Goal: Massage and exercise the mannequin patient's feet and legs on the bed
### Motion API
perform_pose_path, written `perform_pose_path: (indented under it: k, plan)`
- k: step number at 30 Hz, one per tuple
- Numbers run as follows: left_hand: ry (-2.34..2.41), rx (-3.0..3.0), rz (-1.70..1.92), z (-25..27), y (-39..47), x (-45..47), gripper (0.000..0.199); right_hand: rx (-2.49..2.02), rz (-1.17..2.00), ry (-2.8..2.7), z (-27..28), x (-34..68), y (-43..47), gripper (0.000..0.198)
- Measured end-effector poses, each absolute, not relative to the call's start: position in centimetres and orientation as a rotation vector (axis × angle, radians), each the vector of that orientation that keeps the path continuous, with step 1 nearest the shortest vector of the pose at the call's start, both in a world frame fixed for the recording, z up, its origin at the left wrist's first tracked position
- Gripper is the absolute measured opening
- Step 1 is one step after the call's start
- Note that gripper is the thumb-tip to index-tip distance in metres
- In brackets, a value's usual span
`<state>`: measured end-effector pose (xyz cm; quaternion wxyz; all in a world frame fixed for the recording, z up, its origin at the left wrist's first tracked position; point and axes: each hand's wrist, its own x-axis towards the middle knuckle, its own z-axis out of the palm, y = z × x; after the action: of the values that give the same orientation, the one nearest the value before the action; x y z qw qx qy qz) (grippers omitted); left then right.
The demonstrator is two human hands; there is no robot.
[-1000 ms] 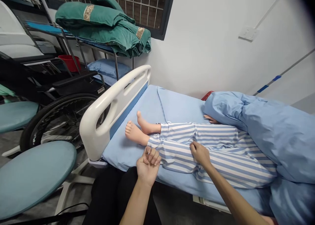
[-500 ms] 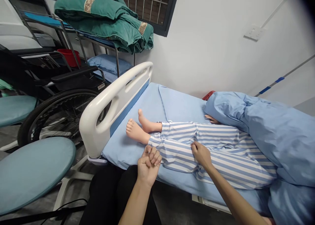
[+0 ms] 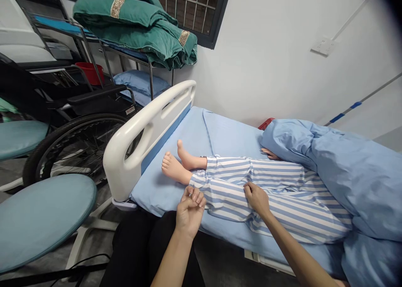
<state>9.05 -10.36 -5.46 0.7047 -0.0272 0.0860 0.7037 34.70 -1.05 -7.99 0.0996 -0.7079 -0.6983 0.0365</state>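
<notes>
Striped trousers [image 3: 292, 199] lie along the bed [image 3: 232, 132] in our head view, with bare feet [image 3: 176, 168] showing at their cuffs near the white footboard [image 3: 117, 182] and a blue quilt [image 3: 348, 174] over their upper end. Our right hand [image 3: 256, 197] rests midway along the nearer leg, curled on the cloth; whether its grip pinches a fold, we cannot tell. Our left hand [image 3: 190, 209] is palm up by the nearer cuff, its grip half-spread, nothing visible in it. Over the last second its fingers and thumb have loosened slightly, while the right has stayed put. Trousers and feet lie as before, so we judge the cloth undisturbed.
</notes>
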Motion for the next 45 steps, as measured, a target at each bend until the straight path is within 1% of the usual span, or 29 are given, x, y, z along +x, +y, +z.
perform_pose_path:
  k: [5, 29, 45]
  plan:
    - [0.221, -0.005, 1.588, -5.63, -10.47, 9.24, 0.027, -2.103, 0.104, -2.052, -7.92, 34.62, -1.11, 0.029]
    - [0.337, 0.142, 1.527, -5.85, -10.78, 9.55, 0.035, -2.066, 0.098, -2.016, -7.72, 34.36, -1.45, 0.026]
    - [0.430, 0.100, 1.521, -5.88, -10.90, 9.62, 0.038, -2.064, 0.075, -2.012, -7.89, 34.53, -1.42, 0.026]
